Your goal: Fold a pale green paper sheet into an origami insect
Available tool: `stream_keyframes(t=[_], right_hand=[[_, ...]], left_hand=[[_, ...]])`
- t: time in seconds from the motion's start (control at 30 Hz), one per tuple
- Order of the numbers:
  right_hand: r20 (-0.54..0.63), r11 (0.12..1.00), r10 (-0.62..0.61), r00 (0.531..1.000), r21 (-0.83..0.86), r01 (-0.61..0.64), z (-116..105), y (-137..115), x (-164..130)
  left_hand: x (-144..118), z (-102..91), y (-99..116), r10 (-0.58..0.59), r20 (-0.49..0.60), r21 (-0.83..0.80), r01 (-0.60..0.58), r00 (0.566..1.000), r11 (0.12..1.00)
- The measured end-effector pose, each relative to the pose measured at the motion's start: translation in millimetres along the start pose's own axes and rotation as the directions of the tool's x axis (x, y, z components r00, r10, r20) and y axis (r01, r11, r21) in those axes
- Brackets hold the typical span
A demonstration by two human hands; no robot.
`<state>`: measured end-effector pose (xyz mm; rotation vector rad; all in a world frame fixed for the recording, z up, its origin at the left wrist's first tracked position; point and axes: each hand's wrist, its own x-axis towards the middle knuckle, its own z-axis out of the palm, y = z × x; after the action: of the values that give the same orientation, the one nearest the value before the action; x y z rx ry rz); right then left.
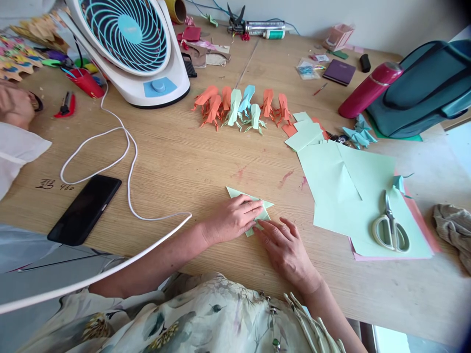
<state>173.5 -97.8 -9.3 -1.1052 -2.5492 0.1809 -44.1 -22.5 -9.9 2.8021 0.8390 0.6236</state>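
Observation:
A pale green folded paper (263, 214) lies on the table in front of me, with pointed triangular corners showing around my fingers. My left hand (232, 218) rests flat across it, fingers stretched out and covering its middle. At the paper's lower right edge, my right hand (282, 245) touches it with its fingertips; those fingers are slightly bent and apart, and its thumb is hidden. Beyond stands a row of folded paper figures, among them an orange one (268, 102), a light green one (234, 107) and a blue one (246, 98).
Scissors (390, 228) lie on green paper sheets (331, 181) to the right. A red flask (370, 90) leans by a teal bag (423, 93). At left are a fan (158, 88), its white cable (134, 147), a phone (84, 211) and another person's hand (16, 104).

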Motion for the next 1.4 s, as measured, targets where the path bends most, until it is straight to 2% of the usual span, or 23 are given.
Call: stream_keyframes(t=[0.23, 0.53, 0.8, 0.97, 1.23, 1.4], right_hand=[[-0.012, 0.998, 0.062, 0.998, -0.025, -0.062, 6, -14, -6], [-0.162, 0.994, 0.111, 0.981, 0.022, -0.108, 15, -41, -36], [-0.192, 0.992, 0.128, 0.973, 0.035, -0.124, 18, -45, -38], [-0.178, 0.988, 0.156, 0.972, 0.030, -0.153, 16, -47, -32], [-0.058, 0.961, 0.269, 0.961, -0.044, -0.272, 24, -55, -17], [-0.069, 0.950, 0.303, 0.950, -0.049, -0.307, 24, -56, -13]], left_hand=[[-1, 1.1, -1, -0.028, 0.013, -0.062, 0.029, 1.000, 0.998], [-2, 1.6, -4, -0.036, 0.029, -0.102, 0.039, 0.999, 0.994], [-2, 1.9, -4, -0.017, 0.052, -0.064, 0.020, 0.999, 0.998], [-2, 1.2, -4, -0.009, 0.050, -0.058, 0.012, 0.999, 0.998], [-2, 1.1, -4, -0.015, 0.055, -0.067, 0.018, 0.998, 0.998], [-2, 1.2, -4, -0.011, 0.043, -0.067, 0.014, 0.999, 0.998]])
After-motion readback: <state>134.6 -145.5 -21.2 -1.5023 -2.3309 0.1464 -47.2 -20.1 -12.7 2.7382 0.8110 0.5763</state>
